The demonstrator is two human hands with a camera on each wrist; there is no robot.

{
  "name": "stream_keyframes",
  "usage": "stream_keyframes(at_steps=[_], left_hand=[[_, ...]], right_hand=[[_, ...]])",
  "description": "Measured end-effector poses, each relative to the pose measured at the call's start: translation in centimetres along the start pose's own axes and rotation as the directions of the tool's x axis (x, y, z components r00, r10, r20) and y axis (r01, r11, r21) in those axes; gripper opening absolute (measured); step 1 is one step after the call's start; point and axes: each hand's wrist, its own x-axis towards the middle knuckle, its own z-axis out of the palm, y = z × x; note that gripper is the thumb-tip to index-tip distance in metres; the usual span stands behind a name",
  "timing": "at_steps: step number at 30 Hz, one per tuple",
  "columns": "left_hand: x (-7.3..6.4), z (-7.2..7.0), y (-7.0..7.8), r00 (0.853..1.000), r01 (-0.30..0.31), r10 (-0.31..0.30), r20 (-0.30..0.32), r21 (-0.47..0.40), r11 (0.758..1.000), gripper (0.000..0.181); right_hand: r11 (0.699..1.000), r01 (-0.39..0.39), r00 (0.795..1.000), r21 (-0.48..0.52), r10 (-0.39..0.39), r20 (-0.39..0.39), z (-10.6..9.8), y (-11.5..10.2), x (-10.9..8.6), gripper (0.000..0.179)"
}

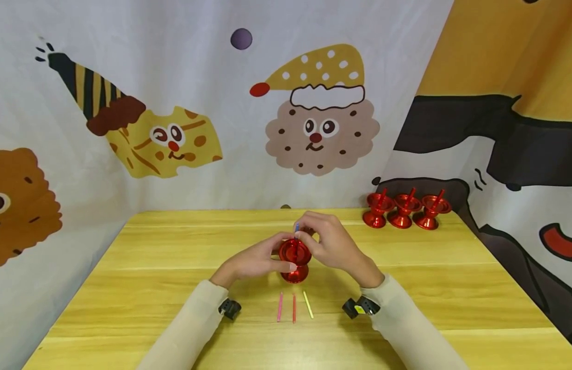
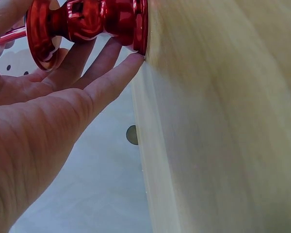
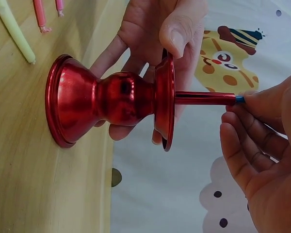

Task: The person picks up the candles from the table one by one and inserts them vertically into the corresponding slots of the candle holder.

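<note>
A shiny red metal candle holder (image 3: 123, 99) stands on the table, with a wide base, rounded stem, shallow dish and thin upright tube. My left hand (image 1: 258, 259) holds it, thumb at the dish rim and fingers behind the stem. At the tube's mouth, a slim blue candle (image 3: 239, 99) is pinched between my right hand's (image 1: 334, 239) thumb and fingertips. Most of its length is hidden by the tube and fingers. On the near side of the holder lie a pink candle (image 1: 279, 307), a red candle (image 1: 294, 309) and a yellow-green candle (image 1: 308, 305).
Three matching red holders (image 1: 407, 209) stand in a row at the table's back right corner. The wooden table (image 1: 174, 288) meets a white cartoon-printed cloth (image 1: 239, 169) at its far edge. Printed cloth also hangs along both sides.
</note>
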Motion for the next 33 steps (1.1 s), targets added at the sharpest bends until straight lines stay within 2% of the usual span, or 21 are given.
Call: stream_keyframes(at_steps=[12, 22, 27, 33], left_hand=[[0.2, 0.1, 0.0, 1.000, 0.007, -0.007, -0.002, -0.005, 1.000, 0.072], [0.0, -0.2, -0.1, 1.000, 0.014, -0.014, 0.007, -0.009, 1.000, 0.072], [-0.3, -0.7, -0.1, 0.999, 0.040, -0.040, 0.007, 0.021, 0.999, 0.070], [-0.9, -1.6, -0.3, 0.998, 0.067, -0.067, 0.012, 0.005, 0.998, 0.068]], right_hand=[[1.000, 0.000, 1.000, 0.017, 0.000, 0.015, -0.1, 0.1, -0.1, 0.010], [0.995, -0.069, 0.995, 0.078, 0.063, 0.081, -0.6, -0.1, 0.0, 0.005], [0.985, -0.130, 0.988, 0.112, 0.119, 0.098, -1.7, 0.2, 0.0, 0.009], [0.953, -0.257, 0.967, 0.162, 0.254, 0.040, -3.7, 1.5, -0.3, 0.013]])
